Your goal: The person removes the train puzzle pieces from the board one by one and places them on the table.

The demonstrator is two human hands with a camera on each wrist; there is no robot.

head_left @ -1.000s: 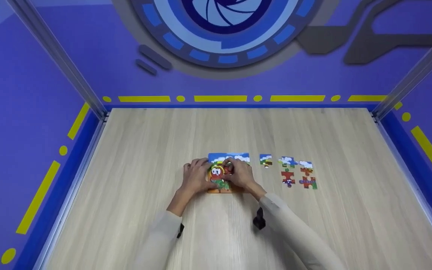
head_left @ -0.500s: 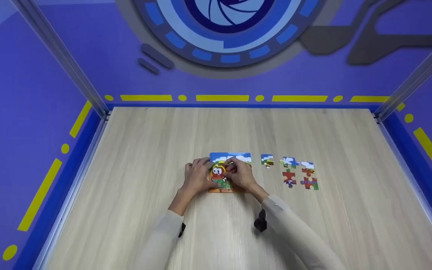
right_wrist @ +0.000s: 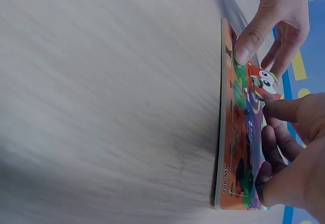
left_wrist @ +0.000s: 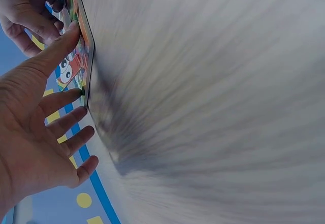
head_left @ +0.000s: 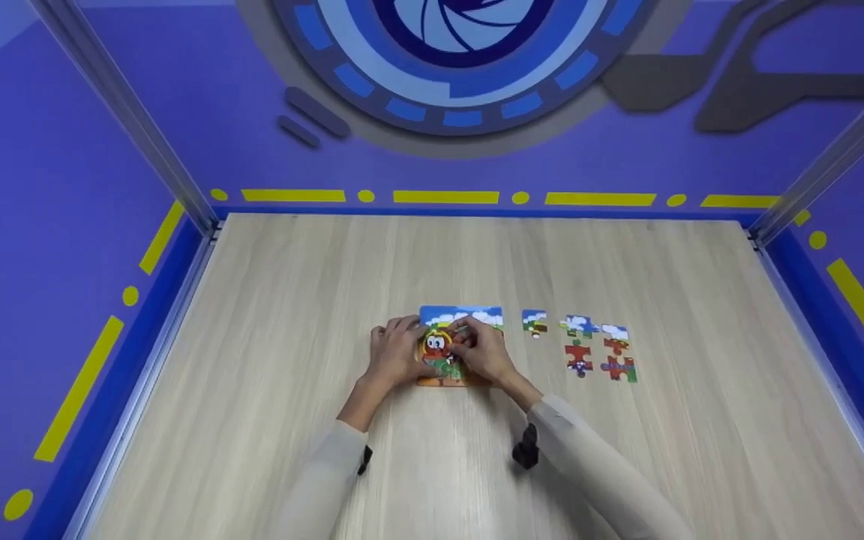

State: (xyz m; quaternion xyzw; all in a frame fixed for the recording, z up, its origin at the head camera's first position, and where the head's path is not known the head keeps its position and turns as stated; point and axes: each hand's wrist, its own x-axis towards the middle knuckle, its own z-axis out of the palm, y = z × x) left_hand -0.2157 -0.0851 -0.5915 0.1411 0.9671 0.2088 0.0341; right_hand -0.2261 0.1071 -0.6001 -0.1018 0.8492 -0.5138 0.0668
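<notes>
A cartoon jigsaw puzzle in a flat tray (head_left: 460, 313) lies on the table under both hands. My left hand (head_left: 393, 351) spans its left side, the thumb resting on the lower part and the fingers fairly straight by the left edge. My right hand (head_left: 486, 349) is over the right half, thumb and index finger pinching a reddish puzzle piece, largely hidden by the fingers. Between the hands, a red piece with white cartoon eyes (right_wrist: 266, 80) looks slightly raised in the right wrist view. The right hand's other fingers (right_wrist: 271, 148) curl low over the tray.
Right of the tray lie several loose pieces: a sky-and-grass piece (head_left: 534, 322), a cloud piece (head_left: 577, 325), a red piece (head_left: 579, 358) and a red-green piece (head_left: 619, 367). The wooden table (head_left: 312, 285) is bounded by blue walls (head_left: 177, 90) on three sides.
The right hand's fingers shift slightly over the tray, keeping their pinch. The left hand stays at the left side. The loose pieces stay put; the view itself drifts a little.
</notes>
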